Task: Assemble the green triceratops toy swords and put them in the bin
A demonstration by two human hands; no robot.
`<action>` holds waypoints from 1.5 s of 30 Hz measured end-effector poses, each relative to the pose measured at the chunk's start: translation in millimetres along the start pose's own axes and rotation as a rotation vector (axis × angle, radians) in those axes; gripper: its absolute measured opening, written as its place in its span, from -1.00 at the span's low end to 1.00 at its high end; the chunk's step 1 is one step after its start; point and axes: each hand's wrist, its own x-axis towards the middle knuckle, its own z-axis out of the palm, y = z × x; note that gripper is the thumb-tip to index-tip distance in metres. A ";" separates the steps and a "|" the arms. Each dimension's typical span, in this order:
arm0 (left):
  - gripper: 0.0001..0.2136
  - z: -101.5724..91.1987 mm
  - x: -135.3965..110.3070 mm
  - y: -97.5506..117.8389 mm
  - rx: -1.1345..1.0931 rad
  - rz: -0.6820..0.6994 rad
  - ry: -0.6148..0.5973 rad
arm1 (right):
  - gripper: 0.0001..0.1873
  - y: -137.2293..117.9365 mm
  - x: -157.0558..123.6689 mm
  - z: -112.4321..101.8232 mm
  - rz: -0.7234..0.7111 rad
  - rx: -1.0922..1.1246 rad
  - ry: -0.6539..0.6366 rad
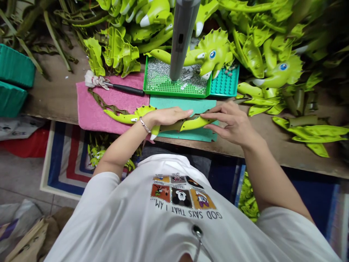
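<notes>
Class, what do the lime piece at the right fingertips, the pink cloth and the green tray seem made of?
Lime piece: probably moulded plastic, smooth, with glossy highlights.
Pink cloth: perhaps towelling, matte, judging by its fuzzy surface.
Green tray: likely rigid plastic, slightly shiny, with regular holes.

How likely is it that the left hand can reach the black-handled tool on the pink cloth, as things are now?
Probably yes. The black-handled tool lies uncovered near the left hand, though this hand would first need to leave the green toy beneath it.
</notes>
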 end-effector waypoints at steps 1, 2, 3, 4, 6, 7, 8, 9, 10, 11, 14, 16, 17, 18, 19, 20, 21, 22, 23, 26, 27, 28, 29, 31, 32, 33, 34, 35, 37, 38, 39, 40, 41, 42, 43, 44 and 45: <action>-0.45 0.1 -0.6 0.7 -0.011 0.010 -0.005 | -0.70 -0.5 0.5 0.0 0.018 -0.012 -0.005; -0.47 0.4 -1.3 1.4 -0.020 0.026 -0.019 | -0.70 -1.4 1.0 -0.1 0.032 -0.033 -0.007; -0.51 0.7 -1.9 2.1 -0.023 0.045 -0.039 | -0.70 -2.7 1.3 -0.3 0.045 -0.064 -0.009; -0.57 1.1 -2.3 2.6 -0.021 0.064 -0.058 | -0.71 -4.5 1.1 -0.5 0.056 -0.098 -0.013; -0.65 1.7 -2.3 2.7 0.001 0.093 -0.078 | -0.72 -9.2 -1.5 0.3 0.082 -0.153 -0.004; -0.67 1.7 -1.9 2.3 0.022 0.099 -0.070 | -0.70 -11.7 -4.3 1.8 0.102 -0.170 0.018; -0.67 1.5 -1.3 1.7 0.046 0.099 -0.052 | -0.65 -13.8 -8.1 4.4 0.140 -0.174 0.065; -0.66 1.2 -0.5 1.0 0.068 0.096 -0.032 | -0.59 -15.3 -12.5 8.3 0.203 -0.161 0.155; -0.65 0.7 0.3 0.4 0.084 0.090 -0.023 | -0.52 -16.0 -17.2 13.5 0.289 -0.124 0.288; -0.63 0.2 1.0 -0.1 0.094 0.080 -0.023 | -0.47 -15.9 -21.7 19.7 0.395 -0.055 0.444; -0.57 -0.7 2.1 0.0 0.075 0.050 -0.052 | -0.46 -12.4 -28.9 39.2 0.748 0.409 0.731; -0.55 -0.8 1.9 1.0 0.066 0.040 -0.062 | -0.44 -11.0 -26.6 47.8 0.905 0.812 0.645; -0.55 -0.8 1.7 1.6 0.067 0.037 -0.062 | -0.42 -11.1 -23.8 50.0 0.949 0.970 0.576; -0.55 -0.8 1.6 2.2 0.071 0.035 -0.059 | -0.42 -11.7 -20.6 50.8 0.974 1.080 0.531; -0.55 -1.0 1.6 2.6 0.077 0.034 -0.055 | -0.42 -12.7 -17.4 50.8 0.982 1.144 0.518; -0.56 -1.3 1.9 3.1 0.086 0.034 -0.049 | -0.43 -13.8 -14.6 50.3 0.982 1.177 0.527; -0.56 -1.8 2.4 3.5 0.101 0.032 -0.042 | -0.43 -14.8 -12.6 49.8 0.978 1.192 0.547; -0.57 -2.2 3.2 4.1 0.122 0.028 -0.035 | -0.44 -15.6 -11.2 49.7 0.973 1.199 0.570; -0.58 -2.6 4.0 4.8 0.149 0.023 -0.029 | -0.45 -16.1 -10.6 50.2 0.968 1.202 0.594; -0.61 -0.3 3.4 8.4 0.262 -0.010 -0.019 | -0.46 -15.5 -11.7 55.6 0.958 1.201 0.648; -0.62 2.6 1.1 9.7 0.317 -0.021 -0.013 | -0.46 -14.9 -12.7 58.2 0.959 1.199 0.656; -0.63 6.7 -2.6 10.8 0.390 -0.026 0.008 | -0.47 -14.5 -13.9 61.1 0.963 1.196 0.657; -0.62 12.1 -7.7 11.5 0.482 -0.022 0.051 | -0.47 -14.4 -15.5 63.8 0.969 1.191 0.651; -0.56 25.2 -20.6 11.6 0.692 0.001 0.186 | -0.49 -16.6 -19.8 68.6 0.984 1.143 0.645; -0.53 32.0 -27.4 11.0 0.790 0.014 0.259 | -0.50 -19.5 -22.4 70.4 0.986 1.063 0.673; -0.52 38.2 -33.9 10.5 0.871 0.017 0.325 | -0.51 -23.7 -25.0 71.6 0.976 0.926 0.724; -0.53 43.3 -39.5 10.3 0.933 0.012 0.371 | -0.53 -29.1 -27.3 72.3 0.939 0.739 0.778; -0.56 47.0 -44.0 10.7 0.977 0.005 0.400 | -0.54 -35.3 -28.8 72.4 0.862 0.529 0.808; -0.57 50.2 -50.1 14.4 1.037 -0.005 0.439 | -0.55 -47.9 -28.0 71.9 0.603 0.156 0.737; -0.55 50.1 -51.8 17.7 1.059 0.002 0.449 | -0.58 -53.1 -25.1 71.5 0.453 0.038 0.641; -0.52 49.5 -52.9 22.0 1.076 0.014 0.451 | -0.63 -56.7 -20.7 71.3 0.316 -0.030 0.534; -0.49 48.8 -53.5 27.0 1.092 0.026 0.449 | -0.69 -58.5 -14.9 71.2 0.205 -0.067 0.443; -0.46 48.5 -53.6 32.2 1.109 0.029 0.449 | -0.76 -58.6 -8.2 71.2 0.127 -0.087 0.379; -0.44 48.6 -53.1 37.2 1.128 0.019 0.453 | -0.80 -57.3 -1.3 71.3 0.075 -0.098 0.341; -0.43 49.2 -51.9 41.5 1.148 -0.002 0.464 | -0.82 -54.9 5.3 71.2 0.036 -0.104 0.328; -0.42 50.1 -50.1 44.9 1.165 -0.031 0.485 | -0.82 -51.9 11.4 71.1 0.001 -0.110 0.333; -0.43 50.9 -47.6 47.0 1.176 -0.058 0.509 | -0.81 -48.7 16.7 70.9 -0.031 -0.118 0.353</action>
